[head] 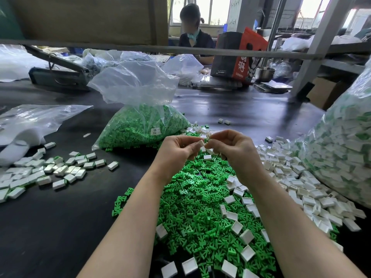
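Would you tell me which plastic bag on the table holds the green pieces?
The open-topped middle bag with a white label; the bulging bag at the right edge holds mostly white tiles.

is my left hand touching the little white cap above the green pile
Touching. The head view shows the left hand pinching the white cap in its fingertips; the right hand holds a green piece beside it.
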A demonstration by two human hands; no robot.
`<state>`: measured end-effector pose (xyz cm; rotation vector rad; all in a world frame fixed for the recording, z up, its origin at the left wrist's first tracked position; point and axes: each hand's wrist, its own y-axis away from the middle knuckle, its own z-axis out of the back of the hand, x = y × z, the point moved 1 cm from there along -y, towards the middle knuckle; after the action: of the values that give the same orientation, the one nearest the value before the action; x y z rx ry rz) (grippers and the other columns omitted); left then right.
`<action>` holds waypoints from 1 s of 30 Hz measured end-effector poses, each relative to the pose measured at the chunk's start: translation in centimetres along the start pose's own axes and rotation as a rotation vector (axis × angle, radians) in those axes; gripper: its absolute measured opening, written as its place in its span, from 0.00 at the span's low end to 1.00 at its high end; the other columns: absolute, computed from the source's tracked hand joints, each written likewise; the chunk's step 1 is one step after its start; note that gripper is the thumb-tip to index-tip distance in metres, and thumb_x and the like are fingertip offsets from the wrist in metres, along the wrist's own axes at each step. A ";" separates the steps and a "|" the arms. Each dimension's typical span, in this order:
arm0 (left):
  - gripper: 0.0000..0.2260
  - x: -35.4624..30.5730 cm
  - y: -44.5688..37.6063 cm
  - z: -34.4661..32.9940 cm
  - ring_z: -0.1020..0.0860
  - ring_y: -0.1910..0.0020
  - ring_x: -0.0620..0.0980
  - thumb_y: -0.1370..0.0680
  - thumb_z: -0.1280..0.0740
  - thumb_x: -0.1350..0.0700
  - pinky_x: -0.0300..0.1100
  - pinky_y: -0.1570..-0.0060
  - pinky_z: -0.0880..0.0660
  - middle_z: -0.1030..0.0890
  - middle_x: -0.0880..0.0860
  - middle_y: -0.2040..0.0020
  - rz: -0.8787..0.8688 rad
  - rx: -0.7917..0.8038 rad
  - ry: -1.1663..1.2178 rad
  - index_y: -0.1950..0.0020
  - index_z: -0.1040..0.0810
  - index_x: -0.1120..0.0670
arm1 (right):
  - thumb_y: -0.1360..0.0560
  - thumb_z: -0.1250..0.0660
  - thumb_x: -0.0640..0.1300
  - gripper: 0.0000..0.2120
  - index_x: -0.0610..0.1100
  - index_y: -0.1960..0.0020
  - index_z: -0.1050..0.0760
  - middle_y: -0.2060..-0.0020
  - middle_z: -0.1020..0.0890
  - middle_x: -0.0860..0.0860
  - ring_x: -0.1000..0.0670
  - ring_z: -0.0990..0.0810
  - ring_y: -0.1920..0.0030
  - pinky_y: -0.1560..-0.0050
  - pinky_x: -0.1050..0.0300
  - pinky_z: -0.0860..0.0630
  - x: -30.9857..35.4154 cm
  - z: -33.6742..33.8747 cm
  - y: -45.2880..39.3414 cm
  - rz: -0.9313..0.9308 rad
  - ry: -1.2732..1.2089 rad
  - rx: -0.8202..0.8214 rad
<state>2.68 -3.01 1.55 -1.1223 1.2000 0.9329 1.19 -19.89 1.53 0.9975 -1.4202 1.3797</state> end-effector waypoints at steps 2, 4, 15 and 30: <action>0.04 -0.1 0.1 0.0 0.22 0.61 0.49 0.25 0.28 0.61 0.38 0.57 0.22 0.17 0.55 0.61 -0.004 0.006 0.000 0.53 0.15 0.54 | 0.28 0.26 0.35 0.06 0.39 0.52 0.20 0.61 0.14 0.45 0.56 0.17 0.65 0.64 0.69 0.26 0.1 -0.2 0.0 0.009 0.021 -0.012; 0.04 -0.1 0.1 0.0 0.23 0.60 0.50 0.24 0.29 0.62 0.38 0.57 0.22 0.17 0.56 0.60 -0.004 0.010 -0.006 0.54 0.15 0.53 | 0.29 0.26 0.34 0.06 0.38 0.53 0.20 0.61 0.14 0.46 0.54 0.16 0.63 0.62 0.68 0.24 0.3 -0.3 0.1 0.017 0.031 -0.013; 0.06 -0.5 0.1 0.2 0.20 0.63 0.39 0.25 0.29 0.62 0.32 0.56 0.23 0.15 0.51 0.58 -0.082 0.010 -0.234 0.49 0.15 0.58 | 0.28 0.26 0.36 0.05 0.41 0.55 0.21 0.64 0.14 0.47 0.55 0.16 0.65 0.64 0.68 0.25 0.4 -0.1 0.2 -0.026 0.174 0.087; 0.10 0.2 0.3 0.6 0.26 0.68 0.44 0.19 0.36 0.53 0.38 0.64 0.30 0.21 0.50 0.66 0.051 0.227 -0.288 0.57 0.23 0.56 | 0.19 0.41 0.35 0.11 0.36 0.58 0.26 0.70 0.26 0.46 0.54 0.27 0.70 0.66 0.64 0.29 0.4 -0.6 0.5 -0.086 0.192 0.316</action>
<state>2.57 -2.34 1.34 -0.7516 1.0700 0.9362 0.65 -19.30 1.74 1.0792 -1.0267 1.6209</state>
